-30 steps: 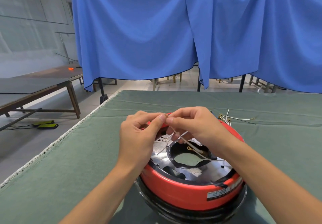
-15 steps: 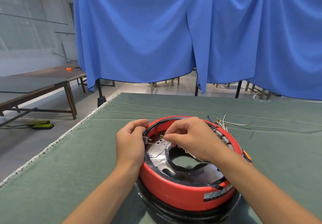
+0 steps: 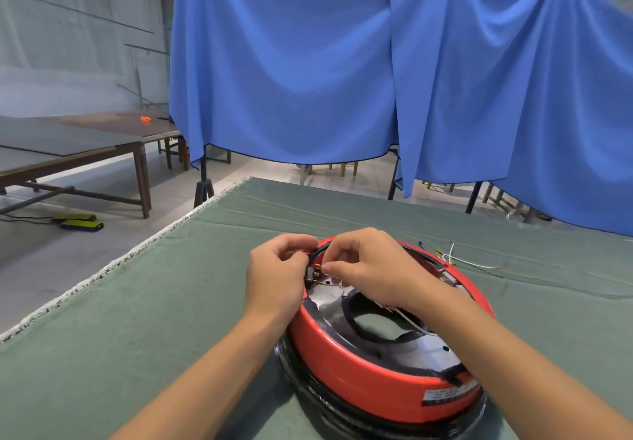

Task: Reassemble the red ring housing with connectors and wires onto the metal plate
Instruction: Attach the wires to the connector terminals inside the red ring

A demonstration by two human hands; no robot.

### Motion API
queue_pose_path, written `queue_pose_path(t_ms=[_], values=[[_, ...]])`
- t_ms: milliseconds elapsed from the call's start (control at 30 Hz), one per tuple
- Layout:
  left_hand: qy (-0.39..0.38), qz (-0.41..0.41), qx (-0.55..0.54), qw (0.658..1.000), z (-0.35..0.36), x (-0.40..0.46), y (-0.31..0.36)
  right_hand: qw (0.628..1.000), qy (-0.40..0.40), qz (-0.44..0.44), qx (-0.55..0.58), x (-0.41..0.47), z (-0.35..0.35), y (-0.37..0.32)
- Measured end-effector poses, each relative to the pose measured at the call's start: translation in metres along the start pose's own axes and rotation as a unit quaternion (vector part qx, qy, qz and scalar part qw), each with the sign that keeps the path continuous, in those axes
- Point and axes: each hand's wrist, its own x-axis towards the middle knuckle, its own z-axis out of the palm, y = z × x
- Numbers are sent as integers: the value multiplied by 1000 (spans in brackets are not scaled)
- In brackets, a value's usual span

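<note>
Few loose wires nr ring housing

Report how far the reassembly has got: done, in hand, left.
Done: red ring housing sits around the metal plate. In hand: left hand and right hand work a black connector at the rim. Left: loose wires lie outside the ring.

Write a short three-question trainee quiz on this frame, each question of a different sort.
1. True or false: the red ring housing sits on the green table cloth.
2. Both hands work at which rim of the housing? A) far-left B) near-right
3. Fill in: loose wires lie on the cloth to the housing's far ____.

Key: 1 true. 2 A: the left hand and right hand pinch at a black connector there. 3 right.
</note>
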Motion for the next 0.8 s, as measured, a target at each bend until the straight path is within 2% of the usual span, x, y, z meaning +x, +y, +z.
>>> queue_pose_path(t_ms=[333,800], values=[[-3,-50,-22,998,4,5,-4,1000,5,-7,-4,-12,6,9],[-10,-43,10,999,3,3,-4,1000,-1,7,-19,-15,6,10]])
